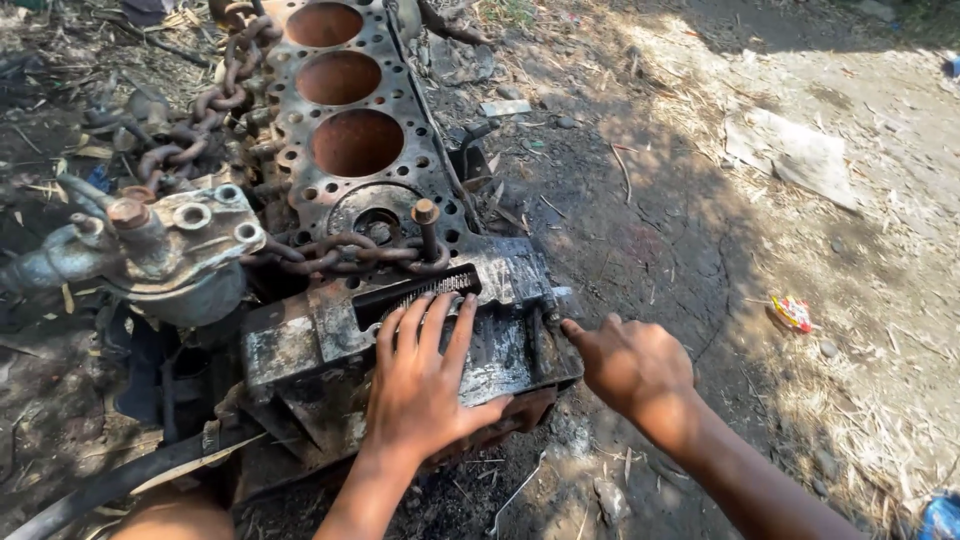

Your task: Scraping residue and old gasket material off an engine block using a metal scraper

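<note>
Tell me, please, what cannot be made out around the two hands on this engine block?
- Head view: the cover plate surface under the left hand is hidden by the palm.
- Right hand: the fingertips curl behind the knuckles, so any held part is unseen.
- Rusty chain: its upper end is cut off by the top edge.

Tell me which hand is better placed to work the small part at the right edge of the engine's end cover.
Right, likely. The right hand already has a fingertip at the small part on that edge. The left hand lies flat on the end cover, fingers at the slot, seemingly bracing.
</note>
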